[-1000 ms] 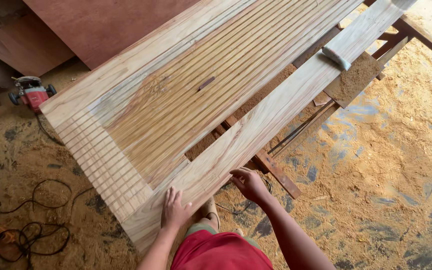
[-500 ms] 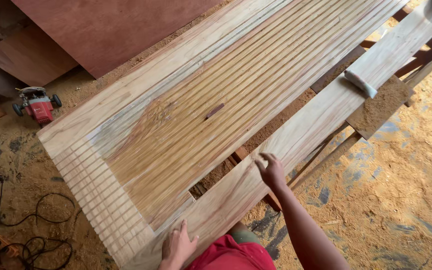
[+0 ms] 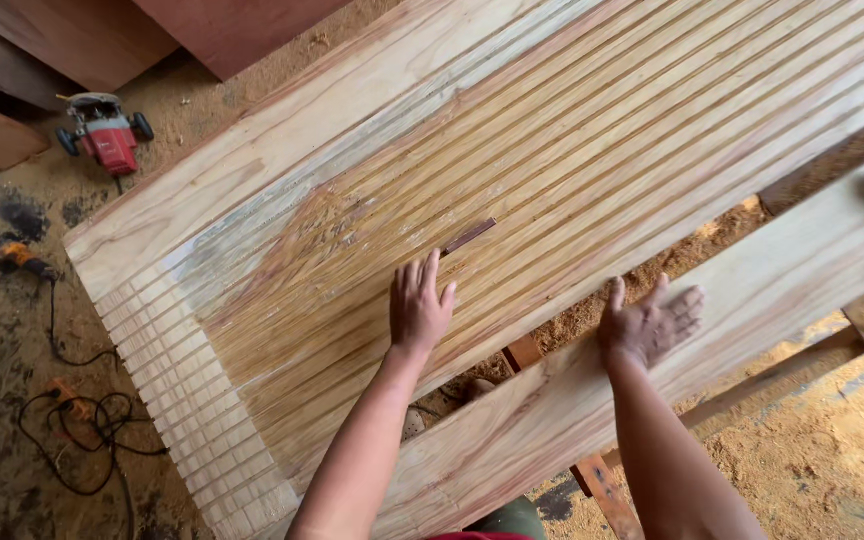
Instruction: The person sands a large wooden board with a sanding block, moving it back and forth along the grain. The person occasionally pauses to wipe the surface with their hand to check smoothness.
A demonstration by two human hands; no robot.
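Note:
A large pale wooden door panel (image 3: 572, 130) with long grooved slats lies flat across the view. My left hand (image 3: 419, 305) rests flat on the grooved slats, fingers spread, just below a small dark wood sliver (image 3: 468, 237). My right hand (image 3: 652, 322) hovers open at the inner edge of the loose side rail (image 3: 752, 300), palm turned up, holding nothing. A gap between the slats and the rail shows sawdust floor below.
A red power router (image 3: 104, 132) sits on the sawdust floor at upper left. Black cables (image 3: 72, 420) and an orange tool (image 3: 17, 255) lie at left. Reddish plywood sheets (image 3: 242, 25) lean at the top. Wooden supports (image 3: 602, 490) stand under the rail.
The view has moved closer over the door. My left hand went from the near corner up onto the grooved slats. My right hand lifted off the rail and opened.

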